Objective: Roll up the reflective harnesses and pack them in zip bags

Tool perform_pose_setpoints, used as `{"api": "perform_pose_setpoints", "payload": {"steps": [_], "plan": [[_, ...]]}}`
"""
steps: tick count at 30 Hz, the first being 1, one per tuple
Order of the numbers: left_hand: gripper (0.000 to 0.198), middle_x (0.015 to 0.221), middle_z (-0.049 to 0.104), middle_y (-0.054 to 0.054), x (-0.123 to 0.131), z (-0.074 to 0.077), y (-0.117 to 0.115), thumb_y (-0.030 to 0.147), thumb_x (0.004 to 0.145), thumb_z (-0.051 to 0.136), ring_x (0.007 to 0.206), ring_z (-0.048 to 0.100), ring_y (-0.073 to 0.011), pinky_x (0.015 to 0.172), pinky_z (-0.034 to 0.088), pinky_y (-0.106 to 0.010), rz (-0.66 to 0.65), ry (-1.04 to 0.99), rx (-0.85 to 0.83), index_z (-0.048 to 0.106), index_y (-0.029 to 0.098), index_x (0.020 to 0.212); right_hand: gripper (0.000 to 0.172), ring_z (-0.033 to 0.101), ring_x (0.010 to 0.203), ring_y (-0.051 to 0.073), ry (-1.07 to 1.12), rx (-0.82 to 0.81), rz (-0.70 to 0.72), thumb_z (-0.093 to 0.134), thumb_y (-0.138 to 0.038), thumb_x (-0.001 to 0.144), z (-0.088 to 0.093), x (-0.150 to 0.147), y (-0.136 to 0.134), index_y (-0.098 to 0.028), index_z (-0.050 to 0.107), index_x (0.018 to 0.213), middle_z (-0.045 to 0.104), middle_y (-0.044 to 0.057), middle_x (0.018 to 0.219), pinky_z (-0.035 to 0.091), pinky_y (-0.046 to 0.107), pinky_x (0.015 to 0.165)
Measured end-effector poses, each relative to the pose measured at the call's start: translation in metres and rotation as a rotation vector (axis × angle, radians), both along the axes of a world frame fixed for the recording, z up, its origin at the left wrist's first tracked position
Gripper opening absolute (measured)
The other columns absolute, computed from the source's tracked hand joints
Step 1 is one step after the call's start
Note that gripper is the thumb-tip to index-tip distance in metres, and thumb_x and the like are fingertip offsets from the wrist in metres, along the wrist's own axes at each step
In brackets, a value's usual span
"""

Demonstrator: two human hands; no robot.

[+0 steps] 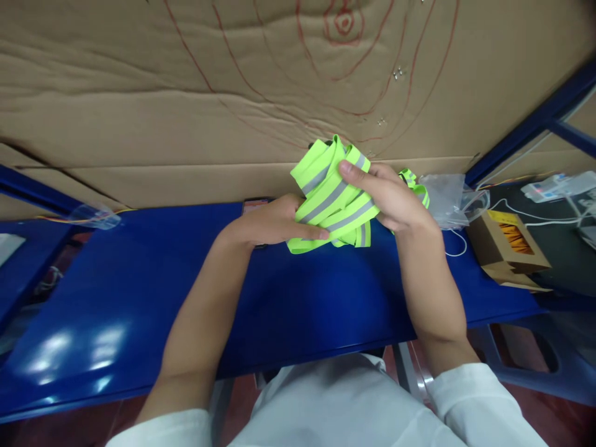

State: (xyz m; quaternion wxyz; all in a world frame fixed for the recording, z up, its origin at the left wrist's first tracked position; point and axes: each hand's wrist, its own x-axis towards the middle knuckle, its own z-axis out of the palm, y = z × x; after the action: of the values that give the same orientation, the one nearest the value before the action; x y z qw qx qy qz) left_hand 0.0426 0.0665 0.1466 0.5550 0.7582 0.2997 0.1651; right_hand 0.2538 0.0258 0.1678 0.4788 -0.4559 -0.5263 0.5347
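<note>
A bundle of fluorescent yellow-green reflective straps (335,195) with grey stripes is held above the blue table, folded in loose layers. My left hand (274,222) grips its lower left side, thumb on top and the other fingers mostly hidden beneath. On the upper right side my right hand (388,192) is closed on the same bundle, its thumb pressed over the front layers. More of the yellow-green strap (416,186) shows beyond my right hand; whether it joins the bundle I cannot tell. A phone-like object (255,205) lies partly hidden behind my left hand.
The blue table (307,310) runs along a cardboard wall (233,136) with red drawn curves. To the right are clear plastic bags (442,198), a white cable (459,244) and an opened cardboard box (510,248) with orange contents. Blue metal posts (516,130) rise at the sides.
</note>
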Motion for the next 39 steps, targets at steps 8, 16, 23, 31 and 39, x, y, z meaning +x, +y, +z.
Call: {"api": "perform_pose_setpoints", "payload": {"steps": [8,16,23,31,39], "plan": [[0.036,0.082,0.078,-0.001,-0.019,0.012,0.005,0.046,0.071,0.088,0.077,0.073,-0.0227,0.070,0.055,-0.025,-0.037,0.084,0.074,0.081,0.019,0.093,0.054,0.078,0.098,0.033,-0.064,0.045,-0.027,0.081,-0.065,0.076,-0.001,-0.004,0.000,-0.022,0.079,0.108,0.081,0.006,0.091,0.065,0.047,0.086],[0.035,0.084,0.076,-0.001,-0.010,0.021,-0.021,0.050,0.076,0.083,0.077,0.069,-0.0206,0.072,0.055,-0.027,-0.029,-0.105,0.115,0.078,0.018,0.090,0.045,0.077,0.092,0.027,-0.121,0.040,0.010,0.078,-0.063,0.079,-0.023,-0.011,0.014,-0.023,0.079,0.100,0.081,0.005,0.098,0.062,0.042,0.086],[0.036,0.080,0.075,-0.002,-0.002,0.024,-0.031,0.046,0.070,0.088,0.068,0.068,-0.0170,0.062,0.056,-0.025,0.165,-0.219,-0.111,0.076,0.019,0.091,0.046,0.076,0.092,0.027,-0.052,0.063,0.033,0.074,-0.063,0.084,-0.025,-0.017,0.016,-0.021,0.077,0.101,0.080,0.006,0.099,0.061,0.042,0.089],[0.039,0.077,0.074,0.001,-0.002,0.026,-0.033,0.044,0.069,0.089,0.066,0.067,-0.0158,0.059,0.054,-0.023,0.269,-0.194,-0.028,0.077,0.021,0.098,0.045,0.070,0.121,0.028,-0.007,0.171,-0.023,0.075,-0.060,0.084,-0.011,-0.003,0.012,-0.024,0.076,0.110,0.078,0.003,0.119,0.055,0.044,0.107],[0.037,0.089,0.079,-0.001,-0.018,0.001,0.014,0.050,0.074,0.085,0.081,0.072,-0.0216,0.071,0.057,-0.026,0.332,0.117,0.219,0.081,0.021,0.097,0.049,0.075,0.111,0.027,0.206,0.038,0.157,0.075,-0.060,0.085,-0.013,-0.003,0.015,-0.023,0.076,0.117,0.079,0.006,0.117,0.057,0.044,0.107]]}}
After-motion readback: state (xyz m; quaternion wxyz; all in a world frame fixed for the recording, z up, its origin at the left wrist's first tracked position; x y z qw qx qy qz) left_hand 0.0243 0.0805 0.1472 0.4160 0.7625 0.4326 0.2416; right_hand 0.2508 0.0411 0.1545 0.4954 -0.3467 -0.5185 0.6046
